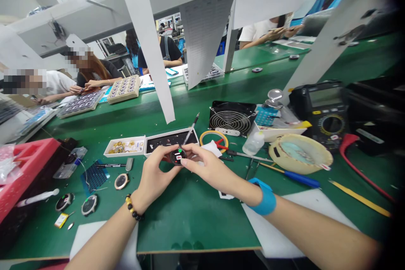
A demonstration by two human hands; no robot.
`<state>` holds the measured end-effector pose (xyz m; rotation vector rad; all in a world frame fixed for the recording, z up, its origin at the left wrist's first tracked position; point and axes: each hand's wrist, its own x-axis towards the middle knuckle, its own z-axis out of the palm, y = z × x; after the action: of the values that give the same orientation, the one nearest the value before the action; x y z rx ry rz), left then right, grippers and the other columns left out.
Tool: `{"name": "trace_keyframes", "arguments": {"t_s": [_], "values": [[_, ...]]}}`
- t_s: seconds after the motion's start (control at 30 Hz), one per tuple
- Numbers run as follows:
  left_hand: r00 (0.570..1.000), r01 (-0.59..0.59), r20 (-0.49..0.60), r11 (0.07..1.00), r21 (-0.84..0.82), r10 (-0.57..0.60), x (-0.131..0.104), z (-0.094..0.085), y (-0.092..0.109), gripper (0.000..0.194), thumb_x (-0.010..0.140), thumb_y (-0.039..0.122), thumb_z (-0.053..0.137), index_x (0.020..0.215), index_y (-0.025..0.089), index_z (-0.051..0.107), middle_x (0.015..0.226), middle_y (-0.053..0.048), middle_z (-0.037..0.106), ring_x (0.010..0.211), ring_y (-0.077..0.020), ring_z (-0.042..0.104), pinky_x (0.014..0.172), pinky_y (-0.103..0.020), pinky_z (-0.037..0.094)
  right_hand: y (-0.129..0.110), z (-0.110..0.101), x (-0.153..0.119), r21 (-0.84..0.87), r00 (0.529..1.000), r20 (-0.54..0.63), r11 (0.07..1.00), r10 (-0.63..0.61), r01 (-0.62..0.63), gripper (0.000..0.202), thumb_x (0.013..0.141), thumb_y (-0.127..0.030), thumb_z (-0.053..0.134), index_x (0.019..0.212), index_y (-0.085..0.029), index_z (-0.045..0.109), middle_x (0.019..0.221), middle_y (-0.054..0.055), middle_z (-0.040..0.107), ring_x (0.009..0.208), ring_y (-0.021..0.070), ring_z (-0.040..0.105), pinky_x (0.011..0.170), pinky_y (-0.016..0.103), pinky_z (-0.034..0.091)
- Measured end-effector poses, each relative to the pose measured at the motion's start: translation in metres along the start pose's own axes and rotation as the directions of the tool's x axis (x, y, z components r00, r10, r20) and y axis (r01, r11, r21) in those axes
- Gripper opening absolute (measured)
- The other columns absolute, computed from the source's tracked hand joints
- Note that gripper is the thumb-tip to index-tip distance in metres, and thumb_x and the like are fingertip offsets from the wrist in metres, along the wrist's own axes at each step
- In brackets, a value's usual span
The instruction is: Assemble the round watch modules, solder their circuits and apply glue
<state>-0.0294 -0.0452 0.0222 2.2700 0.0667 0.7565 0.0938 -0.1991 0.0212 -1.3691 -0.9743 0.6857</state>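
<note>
Between both hands, above the green bench, I hold a round black smartwatch [177, 156] with a green dot sticker and a small white and red label on its face. My left hand [160, 164] grips its left edge, thumb below and fingers above. My right hand [202, 161] holds the right side, its thumb on the face near the label. Just behind the watch lies a black-lined white tray [158, 141] with small parts and a pen [191, 128] across it. Several more round watch bodies rest to the left, among them a gold-rimmed one [121, 181].
Left stand a red foam box [30, 162], a marker [110, 165] and a small battery [61, 220]. Right are a fan [232, 118], a clear bottle [253, 142], a cream bowl [300, 154], a multimeter [327, 114] and a blue-handled screwdriver [300, 179]. Co-workers sit across the bench.
</note>
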Motion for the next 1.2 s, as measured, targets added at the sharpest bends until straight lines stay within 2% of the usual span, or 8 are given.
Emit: {"name": "trace_keyframes", "arguments": {"t_s": [0.4, 0.63, 1.03, 1.2], "values": [[1.0, -0.007, 0.017, 1.0, 0.028, 0.006, -0.0013, -0.0008, 0.0017, 0.043, 0.088, 0.017, 0.074, 0.128, 0.028, 0.063, 0.109, -0.002, 0.069, 0.09, -0.0151, 0.066, 0.079, -0.027, 0.056, 0.002, -0.0001, 0.0009, 0.001, 1.0, -0.006, 1.0, 0.002, -0.002, 0.023, 0.096, -0.034, 0.062, 0.116, -0.023, 0.063, 0.111, 0.003, 0.072, 0.103, 0.0206, 0.067, 0.09, 0.035, 0.052], [0.999, -0.025, 0.028, 0.998, 0.058, 0.024, -0.0033, 0.0, 0.0024, 0.043, 0.088, 0.016, 0.073, 0.128, 0.028, 0.063, 0.105, -0.002, 0.069, 0.086, -0.0157, 0.065, 0.078, -0.029, 0.054, 0.0018, 0.0041, -0.0008, -0.069, 0.999, -0.046, 0.997, 0.013, -0.016, 0.017, 0.097, -0.034, 0.061, 0.11, -0.023, 0.065, 0.107, 0.003, 0.072, 0.099, 0.0207, 0.067, 0.089, 0.035, 0.05], [1.0, -0.007, 0.02, 0.999, 0.053, 0.006, -0.0012, -0.0006, 0.0049, 0.042, 0.087, 0.015, 0.074, 0.126, 0.026, 0.065, 0.108, -0.004, 0.071, 0.089, -0.0171, 0.066, 0.077, -0.029, 0.055, 0.0044, 0.0016, -0.0015, 0.0, 0.999, -0.04, 0.999, 0.037, -0.037, 0.022, 0.1, -0.041, 0.058, 0.111, -0.023, 0.063, 0.105, 0.001, 0.07, 0.099, 0.0198, 0.065, 0.087, 0.033, 0.049], [1.0, -0.007, 0.021, 0.999, 0.05, 0.006, -0.0017, 0.0009, 0.0047, 0.041, 0.087, 0.015, 0.073, 0.126, 0.026, 0.065, 0.107, -0.004, 0.071, 0.088, -0.0171, 0.066, 0.077, -0.03, 0.055, 0.002, 0.0046, -0.0017, -0.05, 0.999, -0.046, 0.999, 0.012, -0.015, 0.02, 0.098, -0.038, 0.06, 0.11, -0.023, 0.065, 0.106, 0.003, 0.072, 0.099, 0.0208, 0.066, 0.088, 0.033, 0.05]]}}
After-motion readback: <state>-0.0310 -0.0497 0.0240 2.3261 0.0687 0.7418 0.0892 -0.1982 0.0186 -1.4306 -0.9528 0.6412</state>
